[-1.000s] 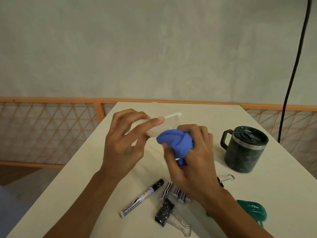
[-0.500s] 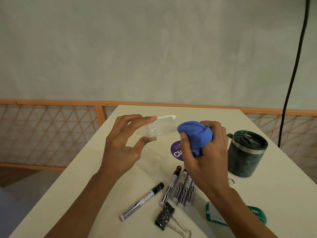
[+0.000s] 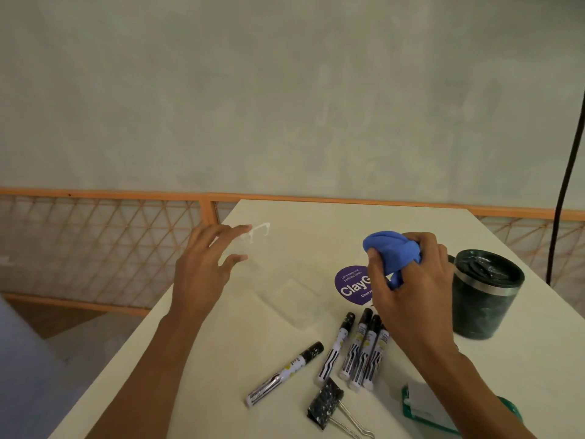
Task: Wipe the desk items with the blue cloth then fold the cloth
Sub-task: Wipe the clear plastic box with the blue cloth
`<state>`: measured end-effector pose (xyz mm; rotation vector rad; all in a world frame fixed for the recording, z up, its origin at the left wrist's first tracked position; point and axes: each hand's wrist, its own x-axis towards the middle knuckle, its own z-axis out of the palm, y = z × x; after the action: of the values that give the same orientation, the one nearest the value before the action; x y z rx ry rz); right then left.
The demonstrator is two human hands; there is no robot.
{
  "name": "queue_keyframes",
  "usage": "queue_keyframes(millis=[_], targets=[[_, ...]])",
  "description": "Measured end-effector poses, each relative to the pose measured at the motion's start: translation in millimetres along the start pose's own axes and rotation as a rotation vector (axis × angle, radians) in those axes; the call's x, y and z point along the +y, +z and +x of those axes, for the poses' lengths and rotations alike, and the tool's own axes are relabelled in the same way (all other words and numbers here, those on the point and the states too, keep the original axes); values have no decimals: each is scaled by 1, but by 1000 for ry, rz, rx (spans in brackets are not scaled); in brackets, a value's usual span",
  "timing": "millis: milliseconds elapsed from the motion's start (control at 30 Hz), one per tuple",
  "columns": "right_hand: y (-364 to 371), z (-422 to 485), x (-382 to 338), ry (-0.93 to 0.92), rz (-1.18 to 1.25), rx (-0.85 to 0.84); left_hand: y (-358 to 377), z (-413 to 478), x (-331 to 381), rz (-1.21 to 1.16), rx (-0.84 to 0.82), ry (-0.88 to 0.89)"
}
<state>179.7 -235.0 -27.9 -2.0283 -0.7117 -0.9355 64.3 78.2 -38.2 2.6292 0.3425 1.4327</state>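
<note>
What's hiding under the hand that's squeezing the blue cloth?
A round purple sticker on the desk, partly covered by the right hand and blue cloth, so its wording is cut off. The nearest black-and-white marker's cap is partly hidden.

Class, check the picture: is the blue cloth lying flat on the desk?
No, the right hand grips the cloth bunched in a ball above the desk.

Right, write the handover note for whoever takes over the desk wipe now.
Left hand open, fingertips at the clear plastic piece, far left of the desk.
Right hand grips the bunched blue cloth, lifted off the desk.
Markers, mug and binder clip lie on the desk.
Which items are wiped cannot be told.
Left: finish wiping, then fold the cloth.
</note>
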Motion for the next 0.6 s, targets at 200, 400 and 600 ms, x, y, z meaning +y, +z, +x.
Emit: queue_keyframes(millis=[200, 400, 600], targets=[[0, 0, 1, 16, -27, -32, 13, -10, -18, 159, -55, -64], [2, 1, 1, 0, -58, -34, 26, -14, -30, 207, -135, -105], [2, -1, 0, -2, -57, -48, 43, -15, -34, 211, -267, -54]])
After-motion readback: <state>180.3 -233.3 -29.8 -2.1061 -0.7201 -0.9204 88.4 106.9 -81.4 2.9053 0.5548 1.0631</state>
